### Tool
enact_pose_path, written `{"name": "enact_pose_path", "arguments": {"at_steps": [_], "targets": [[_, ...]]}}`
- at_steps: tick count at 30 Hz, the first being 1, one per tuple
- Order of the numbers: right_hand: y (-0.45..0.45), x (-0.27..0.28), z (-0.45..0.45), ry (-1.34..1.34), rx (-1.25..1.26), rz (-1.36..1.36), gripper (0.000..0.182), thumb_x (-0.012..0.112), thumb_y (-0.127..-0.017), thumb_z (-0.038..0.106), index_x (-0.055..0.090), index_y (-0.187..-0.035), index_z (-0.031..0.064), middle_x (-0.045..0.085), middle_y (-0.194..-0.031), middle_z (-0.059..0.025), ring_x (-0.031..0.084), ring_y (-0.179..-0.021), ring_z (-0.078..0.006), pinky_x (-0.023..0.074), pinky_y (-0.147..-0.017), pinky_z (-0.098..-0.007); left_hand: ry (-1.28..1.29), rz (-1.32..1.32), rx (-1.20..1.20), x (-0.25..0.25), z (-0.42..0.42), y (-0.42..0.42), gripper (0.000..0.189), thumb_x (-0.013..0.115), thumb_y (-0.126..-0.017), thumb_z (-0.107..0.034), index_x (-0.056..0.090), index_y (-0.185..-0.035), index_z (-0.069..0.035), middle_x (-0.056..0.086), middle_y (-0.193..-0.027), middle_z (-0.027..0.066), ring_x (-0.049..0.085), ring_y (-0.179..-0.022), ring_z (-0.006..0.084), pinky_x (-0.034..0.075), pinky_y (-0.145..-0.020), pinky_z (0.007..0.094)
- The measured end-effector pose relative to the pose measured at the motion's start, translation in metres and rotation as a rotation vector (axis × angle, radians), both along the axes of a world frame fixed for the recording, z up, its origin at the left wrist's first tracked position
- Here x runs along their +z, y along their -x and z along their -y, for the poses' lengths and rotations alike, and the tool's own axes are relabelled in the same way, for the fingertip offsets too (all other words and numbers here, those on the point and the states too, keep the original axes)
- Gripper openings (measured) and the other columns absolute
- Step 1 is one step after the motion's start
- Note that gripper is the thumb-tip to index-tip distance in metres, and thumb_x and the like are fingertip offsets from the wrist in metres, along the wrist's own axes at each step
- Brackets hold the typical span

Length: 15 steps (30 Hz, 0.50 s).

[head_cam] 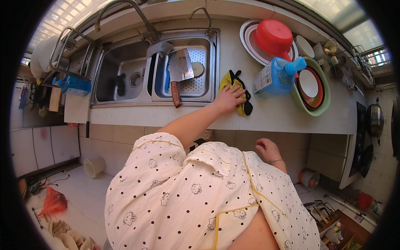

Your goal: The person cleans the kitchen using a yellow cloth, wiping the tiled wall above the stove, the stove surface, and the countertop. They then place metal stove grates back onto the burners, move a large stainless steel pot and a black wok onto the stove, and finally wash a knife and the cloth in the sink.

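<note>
A bunched yellow-and-black cloth (pixel 241 107) lies on the pale countertop (pixel 193 116), just right of the sink. My left hand (pixel 229 99) rests on it palm down, the fingers curled over its top. Down beside the front of my body is my right hand (pixel 269 149), below the counter's edge, with its fingers loosely bent and a bracelet at the wrist. I cannot see into its palm. A blue pump bottle (pixel 271 77) stands close to the right of the cloth. Left of it, a cleaver (pixel 181 67) with a wooden handle lies across the right sink basin (pixel 201 89).
The left basin (pixel 114 70) has a tall faucet (pixel 150 28). A grey cloth (pixel 159 49) hangs over the divider. Beyond the bottle are a red dipper (pixel 275 36) and a green basin (pixel 325 100) with nested bowls. A stove (pixel 361 137) is at far right.
</note>
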State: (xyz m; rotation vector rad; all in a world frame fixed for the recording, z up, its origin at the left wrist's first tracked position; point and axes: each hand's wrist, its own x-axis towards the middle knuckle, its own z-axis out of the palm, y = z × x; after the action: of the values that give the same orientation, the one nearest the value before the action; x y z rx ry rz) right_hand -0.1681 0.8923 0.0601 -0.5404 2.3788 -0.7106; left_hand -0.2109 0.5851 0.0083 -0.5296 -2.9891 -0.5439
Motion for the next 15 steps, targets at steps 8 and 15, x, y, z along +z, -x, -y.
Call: {"name": "enact_pose_path", "arguments": {"at_steps": [8, 15], "targets": [[-0.060, -0.026, -0.034, 0.073, 0.028, 0.070, 0.023, 0.069, -0.081, 0.020, 0.066, -0.100, 0.0069, 0.065, -0.095, -0.0112, 0.064, -0.087, -0.0278, 0.0513, -0.076, -0.0363, -0.057, -0.065, 0.037, -0.004, -0.031, -0.093, 0.042, 0.064, -0.073, -0.010, 0.064, -0.114, -0.019, 0.048, -0.140, 0.0064, 0.037, -0.135, 0.0302, 0.030, -0.109, 0.0505], [-0.087, -0.037, -0.043, 0.206, -0.051, 0.096, 0.023, 0.070, -0.080, 0.013, 0.066, -0.101, 0.0050, 0.066, -0.092, -0.0108, 0.065, -0.088, -0.0239, 0.0522, -0.077, -0.0326, -0.155, 0.015, 0.016, 0.019, -0.020, -0.117, 0.023, 0.061, -0.076, -0.008, 0.069, -0.097, -0.015, 0.062, -0.122, 0.0076, 0.055, -0.115, 0.0302, 0.046, -0.095, 0.0376]]}}
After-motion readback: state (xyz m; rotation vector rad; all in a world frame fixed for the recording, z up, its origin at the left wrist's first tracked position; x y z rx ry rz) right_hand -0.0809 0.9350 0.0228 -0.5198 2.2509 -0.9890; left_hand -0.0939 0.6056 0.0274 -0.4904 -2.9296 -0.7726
